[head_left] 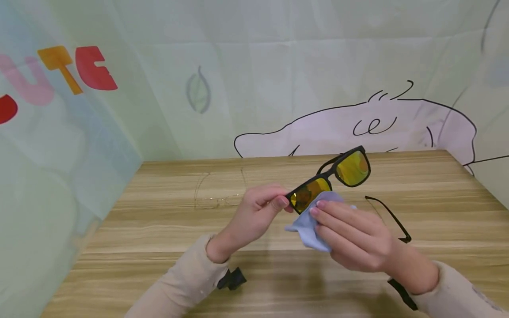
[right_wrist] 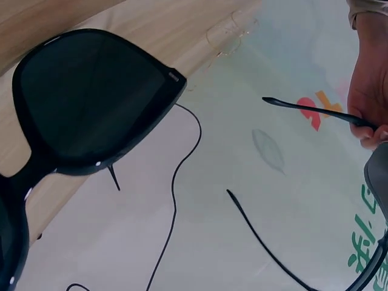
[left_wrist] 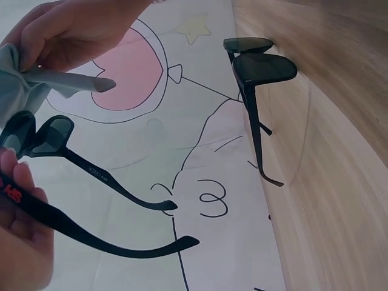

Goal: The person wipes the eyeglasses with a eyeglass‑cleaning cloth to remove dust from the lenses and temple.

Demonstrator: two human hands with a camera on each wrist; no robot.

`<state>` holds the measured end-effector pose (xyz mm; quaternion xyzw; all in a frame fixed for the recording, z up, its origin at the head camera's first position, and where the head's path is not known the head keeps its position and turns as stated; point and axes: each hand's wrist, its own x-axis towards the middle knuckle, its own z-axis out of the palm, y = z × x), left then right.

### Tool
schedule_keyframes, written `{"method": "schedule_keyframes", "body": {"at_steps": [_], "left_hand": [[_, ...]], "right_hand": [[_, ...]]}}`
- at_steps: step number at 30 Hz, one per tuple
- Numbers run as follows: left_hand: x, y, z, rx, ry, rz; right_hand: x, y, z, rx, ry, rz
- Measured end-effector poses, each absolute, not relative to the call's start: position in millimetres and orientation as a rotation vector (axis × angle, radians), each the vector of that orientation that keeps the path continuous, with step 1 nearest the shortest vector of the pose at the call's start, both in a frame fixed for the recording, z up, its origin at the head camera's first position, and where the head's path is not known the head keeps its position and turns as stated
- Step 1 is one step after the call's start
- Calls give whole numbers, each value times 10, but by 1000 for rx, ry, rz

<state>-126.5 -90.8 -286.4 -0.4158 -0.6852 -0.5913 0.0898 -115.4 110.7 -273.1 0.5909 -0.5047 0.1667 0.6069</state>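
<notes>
My left hand [head_left: 260, 210] pinches a pair of black-framed sunglasses [head_left: 332, 173] by one outer corner, thumb on the front. Their mirrored lenses shine yellow and orange, and they are raised over the table. With bent fingers my right hand [head_left: 358, 236] holds a light blue cloth [head_left: 310, 232] against the lower part of the lens nearer the left hand, partly covering it. In the left wrist view both temples of these sunglasses [left_wrist: 115, 242] stick out unfolded, past the left hand's fingers [left_wrist: 24, 176]. The cloth [left_wrist: 18, 85] hangs over the frame there.
Another pair of dark sunglasses [right_wrist: 91, 103] lies on the wooden table [head_left: 159, 234]; in the head view the right hand hides most of it, leaving a black temple [head_left: 391, 216]. Thin wire-framed glasses [head_left: 218, 202] lie behind the left hand. A printed cloth backdrop [head_left: 258, 79] rises behind.
</notes>
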Motion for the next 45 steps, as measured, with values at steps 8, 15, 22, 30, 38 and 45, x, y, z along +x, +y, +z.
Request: {"method": "schedule_keyframes", "body": {"at_steps": [8, 15, 22, 30, 38, 45], "left_hand": [[-1279, -870, -2902, -1449, -1977, -1608], [-1269, -868, -2887, -1477, -2002, -1575], [-1278, -894, -2885, -1476, -1971, -1581], [-1271, -938, -2895, -1425, -2002, -1644], [-1250, -976, -2895, -1362, -2057, -1745], [-1264, -1037, -2898, -1346, -2061, -1850]], "right_hand": [[-1137, 1013, -2692, 1407, -1169, 351], [-1161, 1004, -2663, 1371, -1158, 376], [-1159, 1082, -2617, 1309, -1232, 395], [-1196, 1150, -2614, 1254, -1188, 447], [-1217, 1209, -2670, 1255, -1209, 461], [-1244, 1282, -2675, 1146, -1250, 511]]}}
